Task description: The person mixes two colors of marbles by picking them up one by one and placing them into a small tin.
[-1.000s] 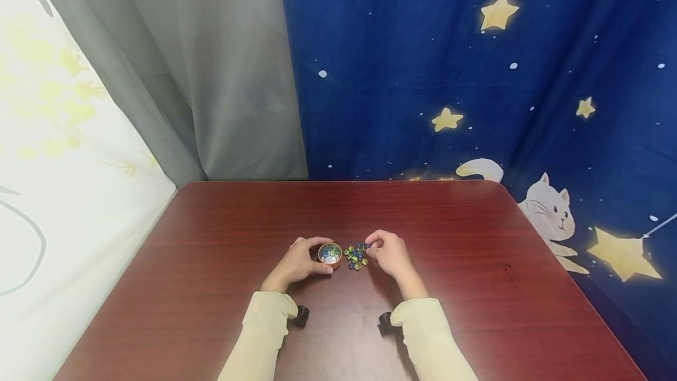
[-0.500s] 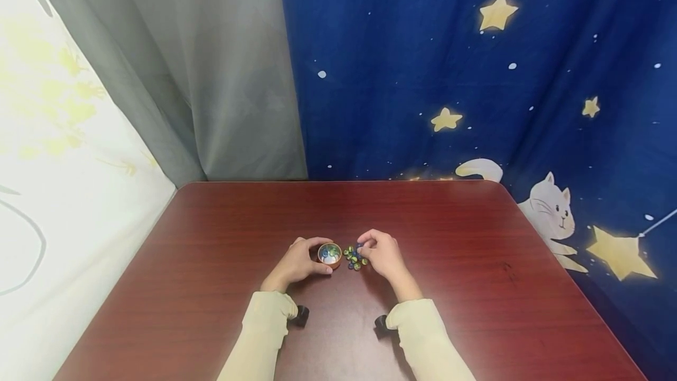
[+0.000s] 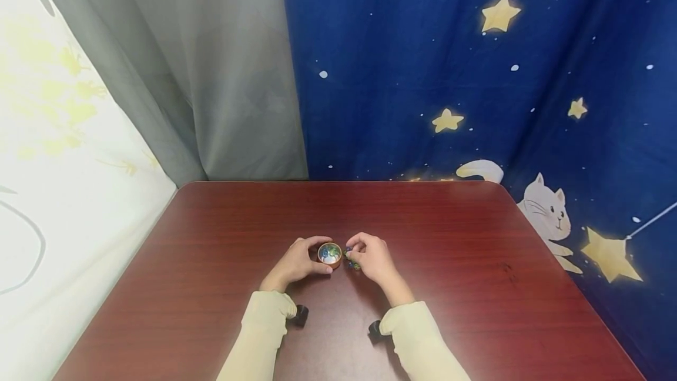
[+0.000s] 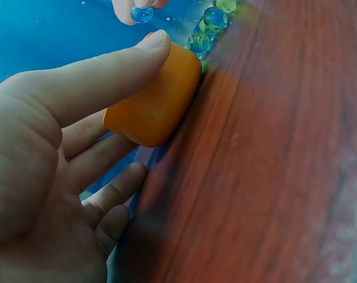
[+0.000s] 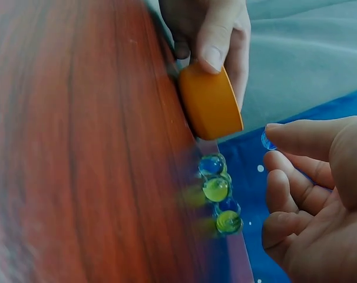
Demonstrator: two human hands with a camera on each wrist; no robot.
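Observation:
On the table, my left hand [image 3: 296, 260] grips a small orange bowl [image 4: 158, 103] between thumb and fingers. Several marbles [image 3: 331, 250] lie inside it, seen from above in the head view. Just to the right of the bowl, my right hand [image 3: 374, 258] pinches a blue marble [image 5: 268, 141] between thumb and fingertip. That marble is held up off the table, apart from the bowl. Below the right hand sits a cluster of blue and yellow-green glass marbles [image 5: 216, 190], partly hidden by the hand in the head view.
The dark red wooden table [image 3: 238, 216] stretches out around both hands. Behind it hang a grey curtain [image 3: 243, 75] and a blue curtain [image 3: 381, 63] with stars. A black wrist device [image 3: 300, 315] shows at the left cuff, another [image 3: 375, 332] at the right.
My right hand has picked up a blue marble from the cluster and moved left toward the bowl. My left hand and the bowl have stayed in place.

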